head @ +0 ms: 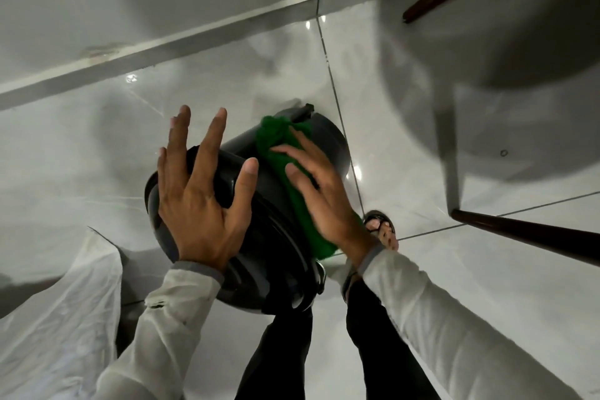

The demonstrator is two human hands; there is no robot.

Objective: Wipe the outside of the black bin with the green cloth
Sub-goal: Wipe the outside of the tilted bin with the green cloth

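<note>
Wiping in progress, a person tips a black bin (240, 204) toward themselves above a glossy tiled floor (406, 81); the bin is tilted well off upright, its far end low near the floor and its rim end raised toward the person's legs, though whether that far end actually rests on the tiles cannot be told. The right hand (319, 195) lies flat on the green cloth (292, 172), fingers spread and palm pressing the fabric against the upper right flank of the bin; the cloth runs along that side from a bunched end at the far edge down to a fold under the wrist. The left hand (198, 191) is splayed wide across the near upper part of the bin, thumb hooked toward the middle, steadying rather than gripping; nothing is pinched in it. The job looks to be mid-course, as a judgement: cloth and bin are in firm contact on one flank, yet the left side under the steadying hand, the underside and the far end show no sign either way of having been cleaned; the dark plastic gives no visible line between wiped and unwiped. A sandalled foot (383, 230) stands just beside the bin on the right; a dark wooden furniture leg (519, 234) stands well apart, and pale sheeting (58, 318) lies at lower left.
</note>
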